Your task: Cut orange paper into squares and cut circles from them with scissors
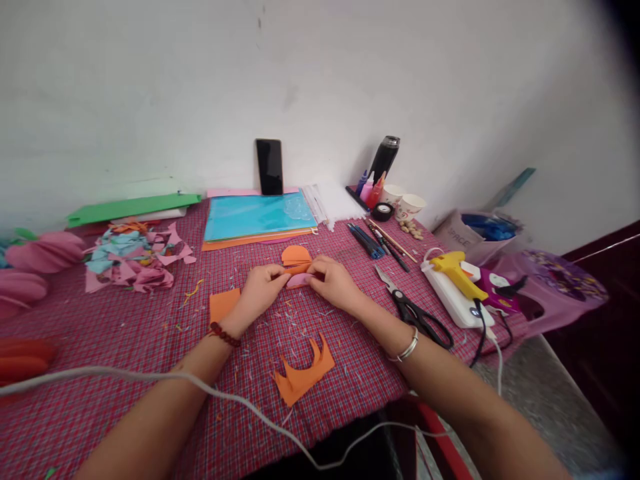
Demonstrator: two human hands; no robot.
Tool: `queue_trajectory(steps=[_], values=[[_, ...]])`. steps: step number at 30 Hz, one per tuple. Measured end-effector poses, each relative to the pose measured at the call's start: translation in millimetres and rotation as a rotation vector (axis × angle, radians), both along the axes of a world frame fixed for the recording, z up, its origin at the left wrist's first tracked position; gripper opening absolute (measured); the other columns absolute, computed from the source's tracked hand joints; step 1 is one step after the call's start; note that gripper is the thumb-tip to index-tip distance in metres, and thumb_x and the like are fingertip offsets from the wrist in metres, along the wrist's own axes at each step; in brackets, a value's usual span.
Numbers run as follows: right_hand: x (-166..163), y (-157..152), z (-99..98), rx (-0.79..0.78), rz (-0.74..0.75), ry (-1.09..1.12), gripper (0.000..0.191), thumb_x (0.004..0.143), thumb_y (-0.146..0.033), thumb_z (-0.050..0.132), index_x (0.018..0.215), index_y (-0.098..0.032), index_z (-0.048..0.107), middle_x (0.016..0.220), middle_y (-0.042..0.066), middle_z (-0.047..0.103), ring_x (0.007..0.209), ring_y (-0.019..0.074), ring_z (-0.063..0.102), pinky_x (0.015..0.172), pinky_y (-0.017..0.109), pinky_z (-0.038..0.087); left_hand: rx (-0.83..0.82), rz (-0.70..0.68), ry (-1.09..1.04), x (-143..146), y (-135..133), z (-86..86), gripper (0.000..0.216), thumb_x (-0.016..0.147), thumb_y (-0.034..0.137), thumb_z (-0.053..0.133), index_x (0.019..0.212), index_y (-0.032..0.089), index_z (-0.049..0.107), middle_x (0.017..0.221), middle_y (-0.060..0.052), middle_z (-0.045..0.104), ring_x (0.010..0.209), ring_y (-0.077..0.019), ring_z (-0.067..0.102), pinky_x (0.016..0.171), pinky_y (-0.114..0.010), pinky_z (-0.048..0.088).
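Observation:
Between my two hands is a small folded piece of orange paper with a pink piece of paper against it. My left hand pinches its left end, thumb and fingers pressed together. At the right end my right hand grips it in the same way. Just beyond my fingers lies a rounded orange paper cutout. An orange paper square sits beside my left wrist, partly covered by it. Nearer to me is a jagged orange paper offcut.
Black-handled scissors lie right of my right forearm, near a yellow glue gun on a white power bank or strip. Paper scraps and pink paper balls are at left. A white cable crosses in front of my left forearm.

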State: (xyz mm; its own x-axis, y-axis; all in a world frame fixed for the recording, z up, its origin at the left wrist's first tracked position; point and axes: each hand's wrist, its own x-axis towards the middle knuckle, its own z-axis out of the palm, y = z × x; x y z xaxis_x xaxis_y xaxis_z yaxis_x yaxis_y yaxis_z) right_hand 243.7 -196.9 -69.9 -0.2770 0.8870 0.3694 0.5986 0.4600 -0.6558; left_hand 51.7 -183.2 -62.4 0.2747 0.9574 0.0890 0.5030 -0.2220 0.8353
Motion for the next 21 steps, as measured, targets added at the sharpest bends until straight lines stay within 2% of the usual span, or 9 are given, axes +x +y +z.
queue_trajectory(steps=[8, 21], values=[[2.4, 1.7, -3.6, -0.006, 0.003, -0.034, 0.021, 0.078, -0.003, 0.061, 0.065, -0.019, 0.055, 0.072, -0.001, 0.055, 0.073, 0.0152, 0.053, 0.070, 0.027, 0.038, -0.006, -0.015, -0.001, 0.4, 2.3, 1.4, 0.028, 0.075, 0.037, 0.053, 0.053, 0.018, 0.052, 0.050, 0.004, 0.042, 0.052, -0.0111, 0.038, 0.053, -0.025, 0.027], [2.5, 0.3, -7.3, -0.023, -0.002, -0.038, 0.019, 0.080, -0.006, 0.062, 0.067, -0.019, 0.056, 0.074, -0.001, 0.056, 0.076, 0.0157, 0.053, 0.073, 0.028, 0.040, -0.016, -0.025, 0.007, 0.9, 0.4, -3.6, 0.028, 0.081, 0.037, 0.051, 0.061, 0.018, 0.057, 0.054, 0.002, 0.054, 0.054, -0.0129, 0.049, 0.054, -0.024, 0.034]])
